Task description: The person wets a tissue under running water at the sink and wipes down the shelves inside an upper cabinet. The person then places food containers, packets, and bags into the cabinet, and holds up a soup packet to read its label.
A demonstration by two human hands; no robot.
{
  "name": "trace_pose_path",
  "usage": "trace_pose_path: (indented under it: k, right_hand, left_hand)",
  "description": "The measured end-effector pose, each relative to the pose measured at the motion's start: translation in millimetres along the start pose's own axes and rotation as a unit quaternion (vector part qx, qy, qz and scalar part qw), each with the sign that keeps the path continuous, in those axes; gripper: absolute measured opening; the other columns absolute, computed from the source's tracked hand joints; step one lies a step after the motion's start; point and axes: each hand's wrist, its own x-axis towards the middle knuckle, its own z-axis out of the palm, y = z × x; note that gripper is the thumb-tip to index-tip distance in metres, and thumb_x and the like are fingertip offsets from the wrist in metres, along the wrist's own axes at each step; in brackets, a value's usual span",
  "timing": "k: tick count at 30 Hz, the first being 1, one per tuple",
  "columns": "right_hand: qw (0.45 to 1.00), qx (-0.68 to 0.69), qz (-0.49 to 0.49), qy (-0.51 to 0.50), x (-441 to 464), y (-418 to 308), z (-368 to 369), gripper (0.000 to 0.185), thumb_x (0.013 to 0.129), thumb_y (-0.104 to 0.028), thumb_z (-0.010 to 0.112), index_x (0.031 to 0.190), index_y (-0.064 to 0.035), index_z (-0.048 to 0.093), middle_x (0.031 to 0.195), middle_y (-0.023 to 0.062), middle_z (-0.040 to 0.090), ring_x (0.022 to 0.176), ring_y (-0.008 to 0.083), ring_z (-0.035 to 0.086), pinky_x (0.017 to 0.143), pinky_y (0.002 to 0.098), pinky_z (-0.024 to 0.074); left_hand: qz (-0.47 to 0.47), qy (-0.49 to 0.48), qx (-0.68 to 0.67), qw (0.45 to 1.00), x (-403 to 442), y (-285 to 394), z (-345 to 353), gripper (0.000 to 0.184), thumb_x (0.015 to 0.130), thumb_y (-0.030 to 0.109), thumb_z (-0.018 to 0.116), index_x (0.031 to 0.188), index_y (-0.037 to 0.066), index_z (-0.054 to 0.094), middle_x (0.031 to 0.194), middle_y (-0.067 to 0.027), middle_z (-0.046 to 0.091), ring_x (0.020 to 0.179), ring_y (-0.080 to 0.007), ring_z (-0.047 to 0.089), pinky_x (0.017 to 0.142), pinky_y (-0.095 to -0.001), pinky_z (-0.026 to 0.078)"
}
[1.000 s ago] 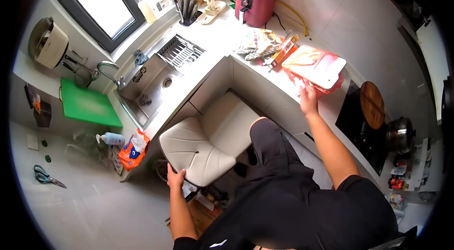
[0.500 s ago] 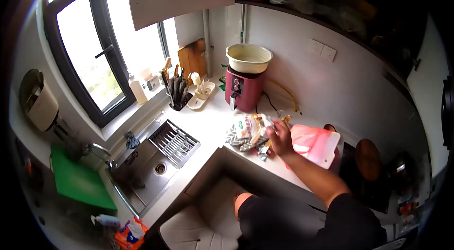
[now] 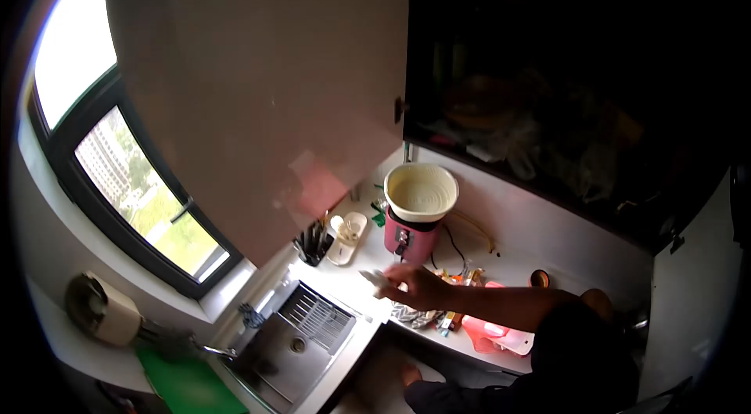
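Observation:
My right hand reaches over the counter with its fingers closed round a whitish packet. The packet is blurred, and its print cannot be read. Just below the hand lies a grey-and-white patterned cloth or bag, partly covered by the forearm. Small colourful packets are bunched beside it. To the right of these is a pink chopping board, also partly behind the arm. My left hand does not show; a patch of bare skin low in the middle seems to belong to a leg.
A cream basin rests on a pink air fryer behind the hand. Left stand a knife holder and a sink with a rack. Overhead, an open cabinet door hangs beside a dark cupboard with plastic bags inside.
The view has tilted up, showing more of the cupboard. My right hand has moved left with the whitish packet; the printed bag no longer lies on the patterned cloth.

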Motion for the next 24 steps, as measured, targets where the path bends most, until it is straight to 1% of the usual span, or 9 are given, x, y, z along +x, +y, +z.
trace_pose_path:
  k: [3,4,6,8,13,15,19,21,24]
  right_hand:
    - [0.994,-0.059,0.086,-0.040,-19.3,-30.1,-14.8,0.025,0.097,-0.023,0.066,0.116,-0.0079,0.070,0.093,0.0133,0.069,0.087,0.0266,0.069,0.079,0.0375,0.0523]
    - [0.993,0.003,0.116,-0.027,-24.5,-42.3,-12.4,0.030,0.096,-0.018,0.067,0.124,-0.0089,0.065,0.094,0.0123,0.070,0.089,0.0246,0.070,0.080,0.0360,0.0526]
    - [0.978,0.110,0.176,-0.036,-32.1,-66.6,-8.2,0.046,0.094,-0.009,0.068,0.137,-0.0106,0.050,0.096,0.0089,0.072,0.092,0.0194,0.071,0.082,0.0329,0.0528]
    - [0.971,0.134,0.192,-0.050,-31.2,-84.0,0.4,0.040,0.095,-0.015,0.069,0.130,-0.0099,0.051,0.095,0.0072,0.071,0.091,0.0157,0.069,0.082,0.0319,0.0529]
    - [0.988,0.048,0.143,0.046,-9.5,-131.5,-18.3,0.022,0.096,-0.022,0.069,0.110,-0.0052,0.071,0.095,0.0089,0.072,0.088,0.0184,0.069,0.082,0.0312,0.0532]
    - [0.980,-0.012,0.104,0.166,-2.1,-137.3,-27.6,0.020,0.099,-0.021,0.066,0.103,-0.0028,0.072,0.091,0.0089,0.072,0.087,0.0183,0.069,0.079,0.0321,0.0531]
    - [0.888,0.284,0.167,0.321,-2.1,-155.0,-52.4,0.022,0.105,-0.020,0.053,0.112,-0.0014,0.062,0.096,0.0048,0.068,0.085,0.0130,0.064,0.079,0.0289,0.0511]
    - [0.906,0.118,0.163,0.373,-3.9,-161.3,-60.2,0.026,0.105,-0.027,0.054,0.109,-0.0027,0.063,0.091,0.0062,0.068,0.084,0.0181,0.065,0.078,0.0339,0.0524]
    - [0.915,0.060,0.213,0.337,-11.8,-179.0,-67.8,0.025,0.103,-0.027,0.057,0.108,-0.0031,0.063,0.092,0.0092,0.067,0.088,0.0222,0.065,0.078,0.0358,0.0528]
  left_hand:
    - [0.134,-0.071,-0.214,0.965,36.7,72.9,10.1,0.065,0.086,0.018,0.076,0.143,0.003,0.049,0.126,-0.0152,0.065,0.116,-0.0251,0.063,0.101,-0.0366,0.048]
    - [0.177,-0.091,-0.293,0.935,5.7,135.2,0.4,0.047,0.095,0.018,0.070,0.134,-0.005,0.056,0.126,-0.0137,0.064,0.114,-0.0187,0.062,0.099,-0.0309,0.049]
    - [0.277,-0.226,-0.337,0.871,-39.5,235.5,-30.1,0.053,0.102,0.011,0.061,0.149,0.002,0.041,0.132,-0.0132,0.064,0.119,-0.0190,0.061,0.101,-0.0309,0.048]
    - [0.332,-0.325,-0.372,0.804,-93.7,320.1,-69.8,0.057,0.101,0.010,0.061,0.152,0.003,0.037,0.139,-0.0137,0.059,0.122,-0.0205,0.060,0.099,-0.0315,0.049]
    - [0.412,-0.285,-0.408,0.763,-143.8,420.1,-123.0,0.017,0.099,0.006,0.064,0.112,-0.005,0.067,0.103,-0.0088,0.073,0.094,-0.0138,0.068,0.087,-0.0261,0.052]
    - [0.431,-0.266,-0.362,0.782,-150.6,439.5,-142.5,0.017,0.099,0.006,0.064,0.112,-0.006,0.066,0.102,-0.0102,0.073,0.094,-0.0144,0.068,0.087,-0.0263,0.052]
    - [0.454,-0.333,-0.238,0.791,-143.6,477.8,-155.1,0.021,0.101,0.012,0.061,0.111,-0.006,0.064,0.095,-0.0098,0.071,0.092,-0.0171,0.067,0.086,-0.0286,0.052]
    - [0.486,-0.356,-0.119,0.789,-142.1,498.1,-152.5,0.034,0.096,0.014,0.065,0.126,-0.003,0.061,0.108,-0.0113,0.069,0.096,-0.0188,0.064,0.089,-0.0313,0.051]
    - [0.447,-0.524,-0.322,0.650,-185.0,530.4,-141.5,0.055,0.093,0.014,0.069,0.141,0.001,0.046,0.129,-0.0120,0.059,0.112,-0.0204,0.059,0.096,-0.0342,0.048]
